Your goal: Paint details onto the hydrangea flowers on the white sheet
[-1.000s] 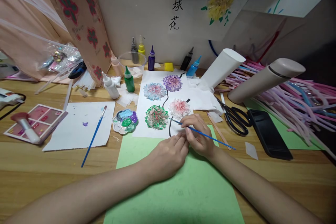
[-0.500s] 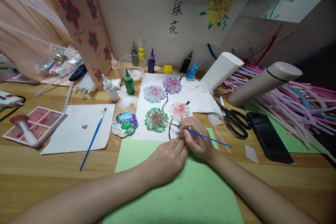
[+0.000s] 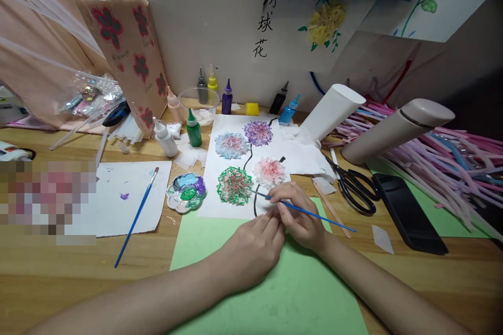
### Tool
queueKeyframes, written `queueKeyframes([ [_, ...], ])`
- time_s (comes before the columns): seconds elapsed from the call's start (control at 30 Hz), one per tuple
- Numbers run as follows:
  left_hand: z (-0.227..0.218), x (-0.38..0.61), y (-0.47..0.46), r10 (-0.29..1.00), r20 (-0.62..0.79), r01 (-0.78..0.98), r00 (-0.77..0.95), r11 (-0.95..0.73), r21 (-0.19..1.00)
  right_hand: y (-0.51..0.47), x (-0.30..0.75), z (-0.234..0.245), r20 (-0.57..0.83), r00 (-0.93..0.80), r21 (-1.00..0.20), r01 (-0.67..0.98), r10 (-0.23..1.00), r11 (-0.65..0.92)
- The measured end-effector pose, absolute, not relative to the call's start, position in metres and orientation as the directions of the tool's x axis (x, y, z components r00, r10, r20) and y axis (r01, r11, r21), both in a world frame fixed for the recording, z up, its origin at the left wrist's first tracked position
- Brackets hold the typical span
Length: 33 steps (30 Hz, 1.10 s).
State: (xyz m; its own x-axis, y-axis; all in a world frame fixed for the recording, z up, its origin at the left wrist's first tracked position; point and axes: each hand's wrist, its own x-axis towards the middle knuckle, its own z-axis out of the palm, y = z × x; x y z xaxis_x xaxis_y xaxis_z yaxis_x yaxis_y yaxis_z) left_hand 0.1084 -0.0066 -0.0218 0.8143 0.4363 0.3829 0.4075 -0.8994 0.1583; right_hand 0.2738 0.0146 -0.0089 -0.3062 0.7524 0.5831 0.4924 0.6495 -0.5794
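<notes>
The right hand (image 3: pixel 302 222) pinches a slim blue paintbrush (image 3: pixel 338 224), the left hand's (image 3: pixel 253 251) hold unclear; leftward, the round ruffled flower (image 3: pixel 234 186) seems mostly green-tipped, the pink-white ruffled flower (image 3: pixel 269 170) beyond untipped.

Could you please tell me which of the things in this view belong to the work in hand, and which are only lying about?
Likely part of the work:
- thin brush in the right grip
- green-edged flower near its tip
- white sheet under the flower
- palette with green paint

Seemingly just lying about:
- phone
- black-handled scissors
- grey flask
- yellow block
</notes>
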Motion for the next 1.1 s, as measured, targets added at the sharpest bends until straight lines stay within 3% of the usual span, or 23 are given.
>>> queueKeyframes([
  [0.73,-0.0198,0.1075,-0.0061,0.421,0.407,0.405,0.811,-0.905,0.131,0.0143,0.2766,-0.0108,0.609,-0.274,-0.563,0.511,0.744,0.649],
  [1.1,-0.0207,0.1085,-0.0058,0.424,0.399,0.402,0.813,-0.905,0.142,0.0136,0.2783,-0.0141,0.531,-0.304,-0.596,0.529,0.791,0.604],
])
